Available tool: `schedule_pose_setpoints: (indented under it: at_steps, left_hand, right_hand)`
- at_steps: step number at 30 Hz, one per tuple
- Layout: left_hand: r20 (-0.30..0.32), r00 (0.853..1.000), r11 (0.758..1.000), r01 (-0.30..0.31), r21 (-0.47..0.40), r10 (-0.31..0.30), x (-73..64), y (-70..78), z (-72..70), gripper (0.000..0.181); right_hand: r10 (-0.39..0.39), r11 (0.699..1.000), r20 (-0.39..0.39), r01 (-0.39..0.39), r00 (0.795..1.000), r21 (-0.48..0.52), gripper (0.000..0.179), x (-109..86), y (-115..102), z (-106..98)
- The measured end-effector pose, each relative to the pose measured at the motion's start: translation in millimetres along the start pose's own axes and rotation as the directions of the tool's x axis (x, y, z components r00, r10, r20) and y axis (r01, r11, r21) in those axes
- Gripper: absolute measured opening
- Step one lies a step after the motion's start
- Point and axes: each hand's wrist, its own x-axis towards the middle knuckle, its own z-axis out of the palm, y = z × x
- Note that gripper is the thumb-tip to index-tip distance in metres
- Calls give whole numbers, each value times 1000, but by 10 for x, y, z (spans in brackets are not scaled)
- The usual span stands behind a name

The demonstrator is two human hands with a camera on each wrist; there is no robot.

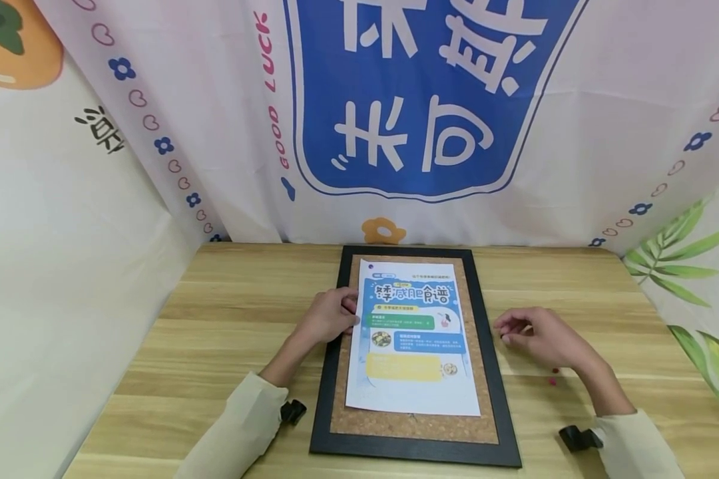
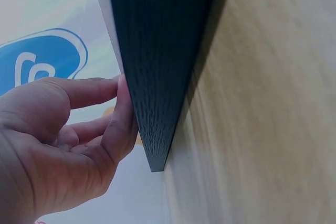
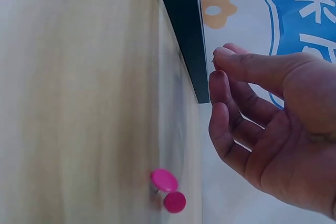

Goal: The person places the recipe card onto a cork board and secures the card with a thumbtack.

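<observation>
A printed poster sheet [image 1: 416, 396] lies on a cork board [image 1: 359, 426] with a black frame [image 1: 416, 449]. Near its top left corner sits a small dark purple thumbtack [image 1: 371, 267]. My left hand [image 1: 331, 315] reaches over the frame's left side and pinches the sheet's left edge between thumb and fingers. In the left wrist view the frame side partly hides those fingertips. Just beyond the frame's right side, my right hand [image 1: 536, 336] pinches a tiny thumbtack, mostly covered by the fingers; a thin point [image 3: 213, 62] shows at the fingertips.
Two pink thumbtacks, one brighter [image 3: 164, 180] and one darker [image 3: 175, 202], lie on the wooden table [image 1: 216, 299] near my right wrist. A printed curtain [image 1: 234, 166] hangs behind the table's far edge. Small black devices [image 1: 578, 439] are worn at both wrists.
</observation>
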Motion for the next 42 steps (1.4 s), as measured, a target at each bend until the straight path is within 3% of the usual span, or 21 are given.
schedule_pose_setpoints:
  at_steps: [42]
  left_hand:
    - [-1, 1000, 1000, 18, 11, -18, -20, 26, -10, 50]
  right_hand:
    - [36, 994, -48, -31, 998, 106, 17, 662, -128, 18]
